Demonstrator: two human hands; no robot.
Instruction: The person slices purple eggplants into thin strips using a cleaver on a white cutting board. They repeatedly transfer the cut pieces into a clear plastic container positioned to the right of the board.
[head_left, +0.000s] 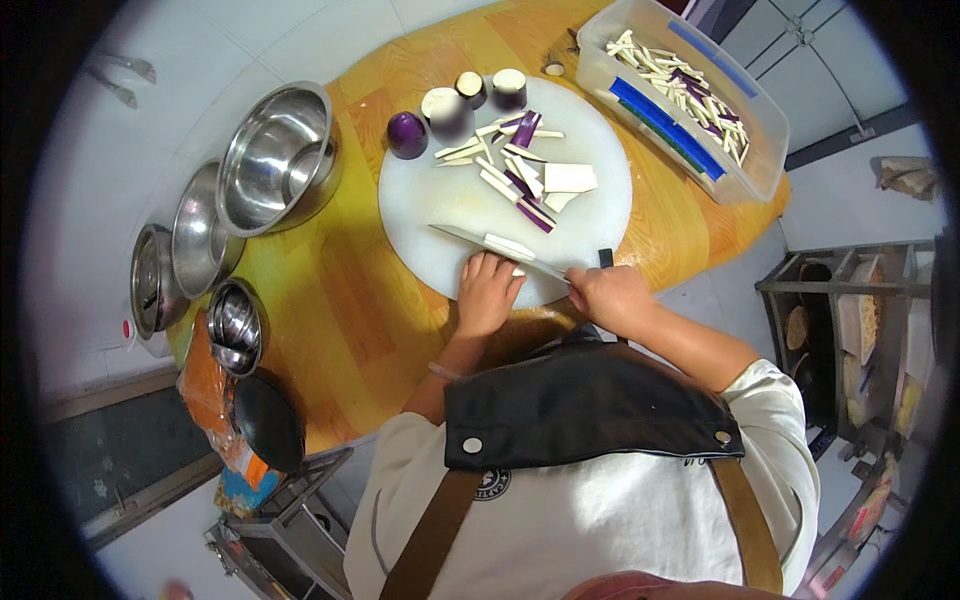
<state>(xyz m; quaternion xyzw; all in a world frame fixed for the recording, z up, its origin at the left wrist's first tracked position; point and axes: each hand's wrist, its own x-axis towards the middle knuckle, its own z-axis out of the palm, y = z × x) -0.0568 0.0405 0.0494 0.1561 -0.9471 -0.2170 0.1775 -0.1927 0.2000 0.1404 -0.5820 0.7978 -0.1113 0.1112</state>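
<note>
My right hand (611, 296) is closed on the handle of a kitchen knife (480, 241), whose blade points left over the near part of a round white cutting board (442, 217). Beside the blade, my left hand (486, 291) rests on the board with its fingertips at pale eggplant pieces (510, 246); how firmly it presses them is hidden. Cut eggplant strips (499, 180) and a pale slab (570, 178) lie farther up the board. Several purple eggplant chunks stand along its far left edge, among them a rounded end piece (407, 136).
A clear plastic bin (765, 150) of eggplant strips stands at the far right of the wooden table (352, 300). Metal bowls (274, 161), smaller nested bowls (236, 326) and a black pan (268, 420) line the left edge. An eggplant stem end (553, 68) lies behind the board.
</note>
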